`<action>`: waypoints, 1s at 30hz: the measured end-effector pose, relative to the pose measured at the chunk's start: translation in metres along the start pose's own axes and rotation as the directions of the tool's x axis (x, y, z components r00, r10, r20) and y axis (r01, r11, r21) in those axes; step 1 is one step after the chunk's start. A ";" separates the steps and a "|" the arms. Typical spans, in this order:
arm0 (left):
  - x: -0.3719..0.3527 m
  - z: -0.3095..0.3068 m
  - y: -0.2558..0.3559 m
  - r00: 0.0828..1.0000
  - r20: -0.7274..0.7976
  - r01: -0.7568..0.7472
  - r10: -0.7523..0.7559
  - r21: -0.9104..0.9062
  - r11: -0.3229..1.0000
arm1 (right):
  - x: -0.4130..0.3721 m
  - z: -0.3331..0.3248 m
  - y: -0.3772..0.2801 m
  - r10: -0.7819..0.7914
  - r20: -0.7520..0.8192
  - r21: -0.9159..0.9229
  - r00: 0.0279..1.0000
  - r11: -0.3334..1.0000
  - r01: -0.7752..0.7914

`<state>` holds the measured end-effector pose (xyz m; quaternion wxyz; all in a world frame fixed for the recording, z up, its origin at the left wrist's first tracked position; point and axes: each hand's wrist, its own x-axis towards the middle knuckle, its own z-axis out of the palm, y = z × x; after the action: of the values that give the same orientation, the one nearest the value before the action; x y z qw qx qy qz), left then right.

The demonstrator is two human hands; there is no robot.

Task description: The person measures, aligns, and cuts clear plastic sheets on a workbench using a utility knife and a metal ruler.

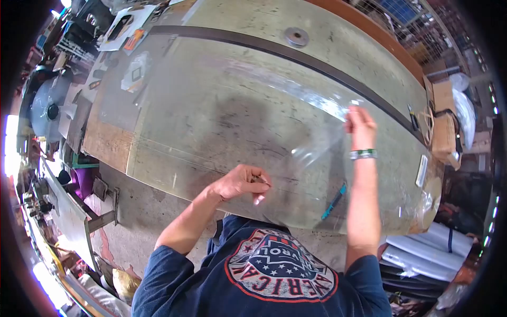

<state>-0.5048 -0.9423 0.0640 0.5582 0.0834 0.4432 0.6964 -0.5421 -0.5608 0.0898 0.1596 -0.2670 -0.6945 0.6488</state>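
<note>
Left hand (240, 182) curls closed, contents unclear; rightward and farther out, one clear plastic film (317, 99) stretches, long axis slanting away leftward from the right hand (361, 127), nearer it and pinching its end. Sideways between the hands, on one table (174, 116): one disc-shaped roll (296, 37) beyond, one teal cutter (334, 202) bodyward.

A broad worktable (185, 105) is filling the middle of the room, standing over a stained grey floor (142, 211). On the left, a round fan (51, 111) is facing inward near a patch of glaring light (11, 145), while what seems to be wire mesh (413, 33) is rising beyond the table's far right side.
</note>
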 end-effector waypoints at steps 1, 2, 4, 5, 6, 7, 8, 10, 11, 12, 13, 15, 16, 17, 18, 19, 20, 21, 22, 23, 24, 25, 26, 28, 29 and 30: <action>-0.006 -0.019 0.009 1.000 -0.013 0.017 -0.017 0.016 1.000 | 0.023 -0.021 0.003 -0.011 -0.089 -0.037 0.996 0.999 0.008; -0.012 -0.041 0.019 0.999 -0.025 0.038 -0.037 0.035 0.999 | 0.046 -0.048 0.015 0.031 -0.144 -0.003 0.989 1.000 -0.031; -0.023 -0.077 0.052 0.994 -0.070 0.092 -0.082 0.146 0.985 | 0.077 -0.099 0.033 0.107 -0.217 0.067 0.970 0.993 -0.094; -0.027 -0.094 0.072 0.988 -0.135 0.112 -0.080 0.254 0.961 | 0.085 -0.113 0.038 0.140 -0.239 0.099 0.961 0.988 -0.119; -0.028 -0.112 0.093 0.979 -0.188 0.138 -0.073 0.359 0.923 | 0.092 -0.116 0.045 0.148 -0.275 0.094 0.950 0.987 -0.127; -0.027 -0.128 0.119 0.964 -0.263 0.162 -0.028 0.502 0.849 | 0.098 -0.123 0.051 0.156 -0.323 0.082 0.933 0.987 -0.136; -0.022 -0.144 0.142 0.950 -0.310 0.186 0.024 0.628 0.755 | 0.098 -0.138 0.053 0.162 -0.385 0.062 0.909 0.987 -0.149; -0.005 -0.189 0.170 0.883 -0.440 0.212 0.164 0.686 0.696 | 0.097 -0.130 0.050 0.169 -0.430 0.073 0.887 0.986 -0.152; 0.007 -0.208 0.189 0.839 -0.494 0.248 0.228 0.720 0.648 | 0.102 -0.128 0.054 0.168 -0.426 0.073 0.889 0.986 -0.152; 0.019 -0.237 0.200 0.800 -0.512 0.251 0.311 0.758 0.602 | 0.103 -0.117 0.052 0.141 -0.444 0.041 0.885 0.990 -0.138; 0.029 -0.262 0.209 0.753 -0.526 0.260 0.397 0.791 0.554 | 0.109 -0.112 0.059 0.123 -0.469 -0.001 0.875 0.990 -0.139; 0.049 -0.286 0.221 0.654 -0.464 0.307 0.598 0.885 0.351 | 0.126 -0.107 0.085 0.060 -0.501 -0.083 0.863 0.990 -0.117; 0.058 -0.294 0.224 0.636 -0.435 0.300 0.638 0.901 0.314 | 0.132 -0.104 0.096 0.019 -0.513 -0.125 0.858 0.987 -0.097; 0.064 -0.299 0.222 0.620 -0.406 0.293 0.672 0.914 0.282 | 0.132 -0.094 0.097 -0.026 -0.508 -0.219 0.861 0.971 -0.099; 0.071 -0.306 0.218 0.600 -0.378 0.288 0.705 0.924 0.251 | 0.144 -0.106 0.127 -0.063 -0.487 -0.220 0.871 0.974 -0.053; 0.078 -0.316 0.210 0.592 -0.352 0.250 0.725 0.936 0.250 | 0.145 -0.100 0.137 -0.155 -0.511 -0.320 0.845 0.947 -0.020; 0.081 -0.326 0.201 0.583 -0.330 0.218 0.742 0.944 0.249 | 0.141 -0.090 0.137 -0.162 -0.503 -0.311 0.849 0.950 -0.003; 0.082 -0.332 0.194 0.567 -0.314 0.194 0.762 0.949 0.247 | 0.139 -0.083 0.134 -0.167 -0.487 -0.297 0.857 0.955 0.017; 0.085 -0.321 0.193 0.502 -0.270 0.251 0.822 0.955 0.160 | 0.138 -0.083 0.135 -0.186 -0.485 -0.325 0.854 0.945 0.022; 0.089 -0.307 0.188 0.435 -0.217 0.318 0.874 0.945 0.076 | 0.136 -0.083 0.136 -0.205 -0.478 -0.350 0.854 0.936 0.029; 0.092 -0.292 0.186 0.368 -0.153 0.394 0.917 0.919 -0.004 | 0.134 -0.082 0.136 -0.222 -0.467 -0.371 0.856 0.928 0.038; 0.101 -0.292 0.176 0.311 -0.139 0.434 0.940 0.901 -0.011 | 0.130 -0.089 0.131 -0.194 -0.472 -0.418 0.860 0.908 -0.025; 0.106 -0.300 0.164 0.248 -0.117 0.499 0.962 0.866 -0.023 | 0.128 -0.090 0.126 -0.154 -0.461 -0.446 0.874 0.891 -0.078; 0.111 -0.286 0.154 0.195 -0.200 0.603 0.960 0.797 0.044 | 0.128 -0.086 0.117 -0.051 -0.539 -0.434 0.841 0.873 -0.225; 0.112 -0.278 0.160 0.178 -0.255 0.610 0.951 0.787 0.097 | 0.137 -0.102 0.133 -0.015 -0.474 -0.337 0.880 0.927 -0.166; 0.116 -0.271 0.165 0.160 -0.309 0.616 0.938 0.773 0.149 | 0.146 -0.124 0.154 -0.078 -0.478 -0.291 0.875 0.954 -0.074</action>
<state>-0.8287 -0.9834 -0.0233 -0.2136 0.0347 0.9595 0.1804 -0.5642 -0.3723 -0.0674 0.2866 -0.4410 -0.7231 0.4477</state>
